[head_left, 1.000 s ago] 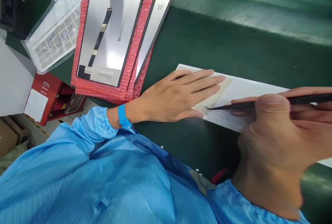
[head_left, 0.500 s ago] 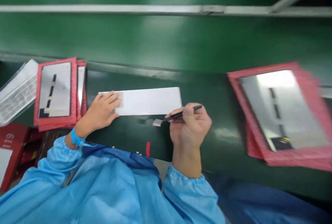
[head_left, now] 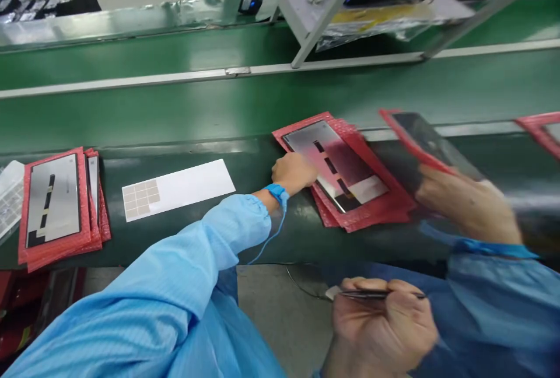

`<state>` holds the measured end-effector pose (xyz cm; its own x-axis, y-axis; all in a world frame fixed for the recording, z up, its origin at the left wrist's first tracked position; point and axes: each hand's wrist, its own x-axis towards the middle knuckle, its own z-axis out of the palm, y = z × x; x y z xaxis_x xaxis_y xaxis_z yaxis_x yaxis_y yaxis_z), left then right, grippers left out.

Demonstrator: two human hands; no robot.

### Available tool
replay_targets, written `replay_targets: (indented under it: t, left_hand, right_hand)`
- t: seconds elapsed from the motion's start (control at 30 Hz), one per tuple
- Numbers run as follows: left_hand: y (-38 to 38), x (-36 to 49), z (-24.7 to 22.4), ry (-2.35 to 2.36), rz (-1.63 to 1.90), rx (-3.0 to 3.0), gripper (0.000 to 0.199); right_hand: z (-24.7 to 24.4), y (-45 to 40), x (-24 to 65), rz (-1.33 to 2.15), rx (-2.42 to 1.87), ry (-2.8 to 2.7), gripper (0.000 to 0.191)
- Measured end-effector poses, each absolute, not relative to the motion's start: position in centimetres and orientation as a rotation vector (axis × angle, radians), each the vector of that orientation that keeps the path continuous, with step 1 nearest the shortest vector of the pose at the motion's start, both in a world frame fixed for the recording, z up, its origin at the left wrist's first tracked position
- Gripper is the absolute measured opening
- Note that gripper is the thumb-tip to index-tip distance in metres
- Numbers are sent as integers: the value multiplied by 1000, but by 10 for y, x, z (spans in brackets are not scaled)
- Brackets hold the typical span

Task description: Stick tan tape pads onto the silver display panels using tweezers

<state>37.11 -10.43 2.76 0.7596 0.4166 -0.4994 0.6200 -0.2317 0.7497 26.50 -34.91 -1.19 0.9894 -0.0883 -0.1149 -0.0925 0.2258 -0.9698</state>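
Note:
My left hand (head_left: 294, 172) is at the left edge of a stack of silver display panels (head_left: 330, 162) on red bubble-wrap pouches (head_left: 376, 213). Its fingers curl at the top panel's edge, and the fingertips are mostly hidden. Low in the view, my right hand (head_left: 385, 325) is closed around black tweezers (head_left: 371, 294) above the bench's front edge. A small pale label (head_left: 333, 291) shows at the tweezers' tip. On the bench to the left lies a white label sheet (head_left: 196, 186), with several grey-beige squares at its left end; neither hand touches it.
At right, a co-worker's hand (head_left: 468, 203) holds a panel in a red pouch (head_left: 406, 139), blurred. Another stack of panels (head_left: 55, 197) is at far left beside a clear plastic tray (head_left: 11, 203). Behind are a metal rail (head_left: 175, 83) and a shelf frame (head_left: 332, 13).
My left hand has left the label sheet and reached right to the panel stack. My right hand, still with tweezers and label, has drawn back toward me. The view has swung right; a co-worker's hand appears.

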Motion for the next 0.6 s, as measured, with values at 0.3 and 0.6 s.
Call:
replay_targets:
  t: [0.3,0.6]
  left_hand:
    - [-59,298,22,804,-133,2061,20]
    - [11,138,33,1114,-132,2184,37]
  right_hand:
    - [5,-325,234,110,-1406,74,38]
    - [-6,-245,253,264,-1249,-230,57]
